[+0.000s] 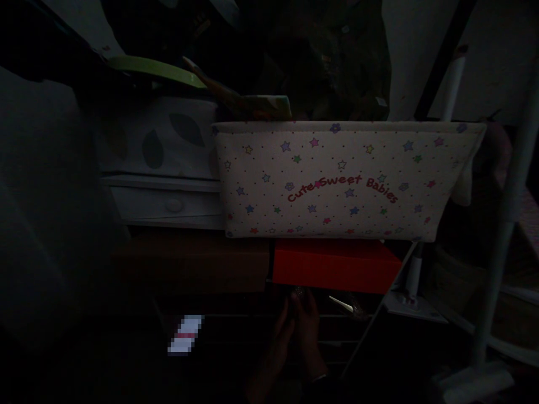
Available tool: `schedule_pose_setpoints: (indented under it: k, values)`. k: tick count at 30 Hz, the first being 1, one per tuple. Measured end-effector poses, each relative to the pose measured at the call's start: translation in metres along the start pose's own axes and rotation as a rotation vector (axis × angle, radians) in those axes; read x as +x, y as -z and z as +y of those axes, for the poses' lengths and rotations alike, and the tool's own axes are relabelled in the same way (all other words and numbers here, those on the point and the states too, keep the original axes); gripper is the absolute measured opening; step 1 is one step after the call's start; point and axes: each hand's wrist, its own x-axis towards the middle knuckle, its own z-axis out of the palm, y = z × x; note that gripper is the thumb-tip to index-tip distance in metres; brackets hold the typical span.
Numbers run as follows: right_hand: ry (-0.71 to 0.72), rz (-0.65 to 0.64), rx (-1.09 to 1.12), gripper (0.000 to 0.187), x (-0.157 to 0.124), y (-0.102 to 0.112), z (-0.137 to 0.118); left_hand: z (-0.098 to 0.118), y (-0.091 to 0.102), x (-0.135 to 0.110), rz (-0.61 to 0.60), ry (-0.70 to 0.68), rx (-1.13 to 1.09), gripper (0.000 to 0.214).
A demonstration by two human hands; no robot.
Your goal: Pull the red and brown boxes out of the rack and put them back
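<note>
The scene is very dark. My left hand (278,339) and my right hand (309,331) reach up together at the bottom middle, fingers pointing toward the underside of a red box (337,264). Their fingertips meet near a small glinting object (300,292) that I cannot make out. The fingers look close together, but the dimness hides whether they grip anything. Above the red box sits a white fabric basket (345,179) printed with coloured stars and the words "Cute Sweet Babies".
A brown box (193,261) lies left of the red one. Behind it stands a white drawer unit (164,202) with a leaf-patterned box and a green lid (155,70). White poles (505,224) rise at the right. A small white item (342,304) lies right of my hands.
</note>
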Motion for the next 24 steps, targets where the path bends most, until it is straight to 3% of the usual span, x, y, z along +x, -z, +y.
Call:
schedule_pose_setpoints:
  k: [7, 15, 20, 22, 24]
  values:
    - [0.024, -0.039, -0.015, 0.046, 0.005, -0.003, 0.002, 0.006, 0.002, 0.000, -0.002, -0.033, -0.013, 0.068]
    - [0.017, -0.031, -0.014, 0.065, 0.013, 0.002, 0.013, 0.004, 0.001, -0.001, 0.038, -0.022, 0.047, 0.065]
    - [-0.003, -0.047, -0.077, 0.067, 0.012, 0.004, 0.016, -0.006, 0.000, 0.001, 0.045, -0.037, 0.062, 0.063]
    - [0.040, -0.081, -0.176, 0.058, 0.013, 0.011, 0.010, -0.009, -0.001, 0.002, 0.100, -0.048, 0.082, 0.062]
    - [0.124, 0.031, -0.301, 0.051, 0.017, 0.030, 0.000, -0.009, -0.001, 0.001, 0.183, -0.070, 0.155, 0.060]
